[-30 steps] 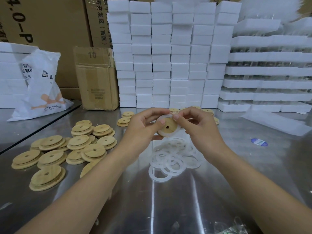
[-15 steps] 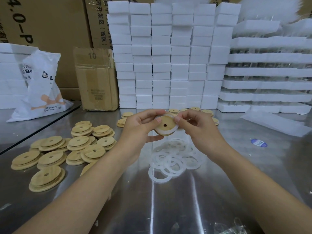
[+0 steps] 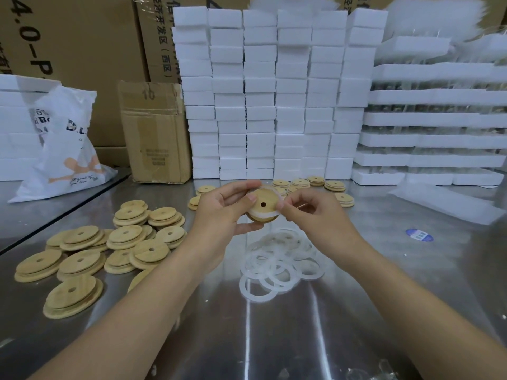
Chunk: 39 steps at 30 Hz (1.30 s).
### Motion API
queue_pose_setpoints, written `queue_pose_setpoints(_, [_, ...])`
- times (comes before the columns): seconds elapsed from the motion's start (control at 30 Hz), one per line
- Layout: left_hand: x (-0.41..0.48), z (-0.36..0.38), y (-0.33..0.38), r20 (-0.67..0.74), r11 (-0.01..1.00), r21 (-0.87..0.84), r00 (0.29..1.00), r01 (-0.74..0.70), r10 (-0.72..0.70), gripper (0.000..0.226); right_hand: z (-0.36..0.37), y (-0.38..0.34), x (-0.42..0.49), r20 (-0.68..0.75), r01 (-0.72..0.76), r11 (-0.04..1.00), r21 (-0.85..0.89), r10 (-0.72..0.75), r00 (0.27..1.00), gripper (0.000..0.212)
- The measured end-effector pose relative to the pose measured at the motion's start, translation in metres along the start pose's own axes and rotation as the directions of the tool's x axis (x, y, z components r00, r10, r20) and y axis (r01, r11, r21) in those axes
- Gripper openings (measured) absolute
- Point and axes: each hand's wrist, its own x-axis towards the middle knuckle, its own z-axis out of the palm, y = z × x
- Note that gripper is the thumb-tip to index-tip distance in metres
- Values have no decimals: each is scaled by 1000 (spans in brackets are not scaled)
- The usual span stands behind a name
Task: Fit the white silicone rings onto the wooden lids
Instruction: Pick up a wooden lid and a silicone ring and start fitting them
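Ring (image 3: pixel 264 215) partly on lid (image 3: pixel 265 196): left grip (image 3: pixel 219 212) clamped on lid, right grip (image 3: pixel 315 215) pinching ring; stretch evenly round rim.

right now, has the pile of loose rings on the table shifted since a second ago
No. The pile of loose rings lies just where it did, the same way off the blue sticker as before.
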Motion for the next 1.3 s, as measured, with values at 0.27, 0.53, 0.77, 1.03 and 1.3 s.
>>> queue_pose_setpoints(0.27, [2, 3, -1, -93, 971, -219, 989, 94, -116, 22, -2, -1, 1, 78, -54, 999, 7, 53, 996, 18])
queue_pose_setpoints(0.53, [0, 6, -5, -106, 980, -183, 990, 77, -97, 21, 2, -1, -2, 60, -75, 997, -10, 76, 995, 16])
queue_pose_setpoints(0.77, [-1, 6, -5, -106, 976, -210, 992, 51, -75, 22, 5, -5, -3, 82, -138, 989, 57, 133, 988, 18])
queue_pose_setpoints(1.03, [-1, 9, -9, -194, 974, -223, 977, 50, -94, 21, 10, -6, -7, 167, -166, 986, 29, 158, 973, 19])
queue_pose_setpoints(1.3, [-1, 9, -8, -165, 980, -198, 984, 31, -64, 20, 13, -1, -9, 140, -195, 981, 5, 192, 971, 28])
